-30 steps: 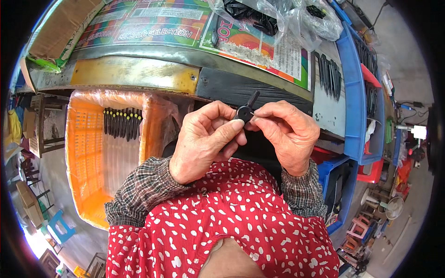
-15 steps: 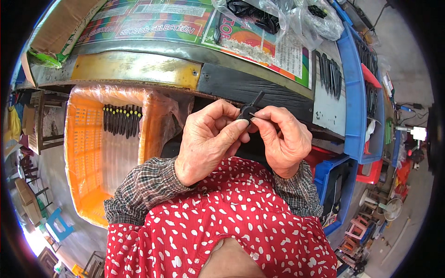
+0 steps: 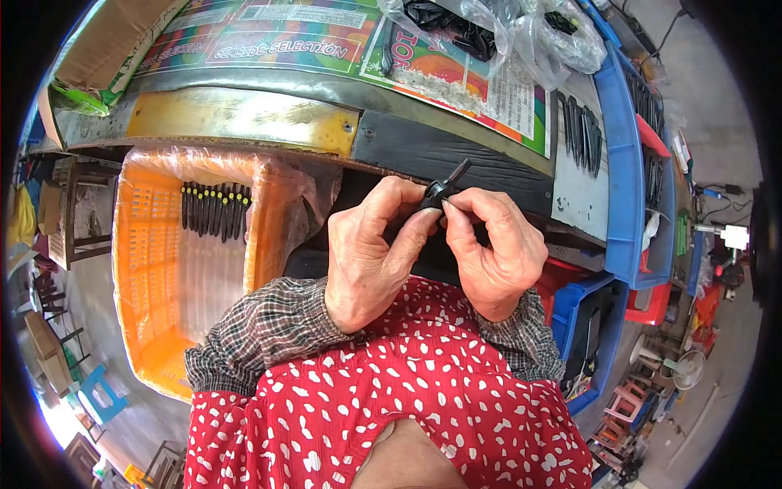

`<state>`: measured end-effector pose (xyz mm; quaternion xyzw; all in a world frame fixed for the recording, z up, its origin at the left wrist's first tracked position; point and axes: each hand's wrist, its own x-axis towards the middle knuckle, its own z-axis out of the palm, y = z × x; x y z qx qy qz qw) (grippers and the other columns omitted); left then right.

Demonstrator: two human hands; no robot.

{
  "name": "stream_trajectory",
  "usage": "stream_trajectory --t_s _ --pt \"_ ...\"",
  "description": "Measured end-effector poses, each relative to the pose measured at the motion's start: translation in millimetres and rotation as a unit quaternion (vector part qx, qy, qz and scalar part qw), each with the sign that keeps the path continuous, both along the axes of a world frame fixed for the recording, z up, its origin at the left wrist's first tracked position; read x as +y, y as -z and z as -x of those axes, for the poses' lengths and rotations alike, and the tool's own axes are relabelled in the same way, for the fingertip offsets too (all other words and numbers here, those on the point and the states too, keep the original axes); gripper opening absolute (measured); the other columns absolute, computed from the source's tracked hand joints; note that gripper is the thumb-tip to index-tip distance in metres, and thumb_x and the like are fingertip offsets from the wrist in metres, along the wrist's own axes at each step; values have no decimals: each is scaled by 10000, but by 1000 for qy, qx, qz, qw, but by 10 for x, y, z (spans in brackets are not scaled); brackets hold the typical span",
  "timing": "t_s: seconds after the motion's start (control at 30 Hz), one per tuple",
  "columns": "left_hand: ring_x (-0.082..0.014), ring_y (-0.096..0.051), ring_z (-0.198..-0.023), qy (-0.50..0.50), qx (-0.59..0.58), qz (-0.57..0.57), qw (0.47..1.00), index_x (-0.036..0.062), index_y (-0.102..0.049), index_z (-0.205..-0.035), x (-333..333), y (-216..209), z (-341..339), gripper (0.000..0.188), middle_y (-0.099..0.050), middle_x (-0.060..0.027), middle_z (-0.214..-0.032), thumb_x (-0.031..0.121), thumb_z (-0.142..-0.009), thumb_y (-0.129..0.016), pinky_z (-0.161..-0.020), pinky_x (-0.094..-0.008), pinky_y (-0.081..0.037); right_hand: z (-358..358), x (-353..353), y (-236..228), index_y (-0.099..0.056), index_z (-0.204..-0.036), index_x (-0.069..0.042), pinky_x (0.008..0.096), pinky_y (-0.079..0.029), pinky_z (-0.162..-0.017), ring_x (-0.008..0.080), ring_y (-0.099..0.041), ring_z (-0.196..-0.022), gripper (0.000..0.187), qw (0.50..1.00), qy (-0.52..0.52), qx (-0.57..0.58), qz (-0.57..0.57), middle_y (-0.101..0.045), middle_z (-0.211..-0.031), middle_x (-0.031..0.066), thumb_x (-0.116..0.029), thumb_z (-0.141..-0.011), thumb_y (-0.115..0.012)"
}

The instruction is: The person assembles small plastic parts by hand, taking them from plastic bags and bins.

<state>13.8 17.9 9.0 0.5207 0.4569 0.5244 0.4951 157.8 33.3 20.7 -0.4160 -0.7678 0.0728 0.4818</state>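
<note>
Between my two hands, just off the table's front edge, is a small black plastic part [image 3: 437, 192] with a round middle and a short stem pointing up and to the right. My left hand [image 3: 371, 253] pinches its round body between thumb and fingers. From the other side, the thumb and forefinger of my right hand [image 3: 498, 248] press together against the part's lower right. Whether a thin piece sits in the right fingertips is hidden. A row of black slim pieces with yellow dots [image 3: 216, 210] lies in the orange basket [image 3: 147, 269] at my left.
The worktable [image 3: 244, 81] has a printed sheet on top. Plastic bags with black parts [image 3: 456, 33] lie at the back. Several long black pieces [image 3: 581, 134] rest on the right end, beside a blue crate [image 3: 623, 163]. Another blue bin [image 3: 607, 350] stands lower right.
The black part has turned in my fingers, and its stem tilts more to the right. My left hand has shifted slightly right. The thin metal-like pin seen earlier at my right fingertips no longer shows.
</note>
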Motion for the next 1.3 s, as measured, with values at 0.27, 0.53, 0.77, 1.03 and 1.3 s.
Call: stream_trajectory --t_s 0.27,0.53,0.77,1.03,1.3 --pt "-69 -602 -601 9 -7 23 1000 -10 -576 -939 -3 -1 18 95 -658 -67 -707 0 -854 -619 -534 -221 -469 18 13 -27 -615 -895 1 261 -489 -529 174 -611 -610 192 997 -11 53 54 -618 -758 102 77 -737 -694" --pt "-14 -493 -573 36 -37 50 997 -8 -561 -996 -3 13 34 105 -639 -16 -740 18 -899 -589 -496 -172 -404 27 -15 0 -615 -883 2 273 -511 -577 196 -631 -667 193 994 -6 76 72 -627 -788 110 89 -725 -683" --pt "-102 -575 -616 -2 34 -28 999 -11 -575 -972 1 50 8 132 -636 -65 -756 3 -850 -626 -538 -219 -448 58 -43 -20 -610 -870 -1 294 -518 -569 230 -633 -647 213 999 26 22 23 -619 -763 117 82 -695 -697" --pt "-284 -644 -707 -72 141 -167 973 1 -577 -952 26 110 -39 173 -615 -134 -831 -14 -798 -655 -602 -301 -494 124 -48 -3 -611 -869 0 307 -513 -553 246 -630 -639 209 994 60 -45 -73 -610 -754 125 78 -695 -699" --pt "-128 -619 -589 8 -7 -15 1000 -6 -580 -945 12 61 -4 122 -643 -85 -716 8 -838 -636 -530 -253 -468 29 -55 -26 -586 -899 22 231 -502 -555 117 -622 -655 175 959 -16 181 219 -630 -772 73 56 -768 -698"
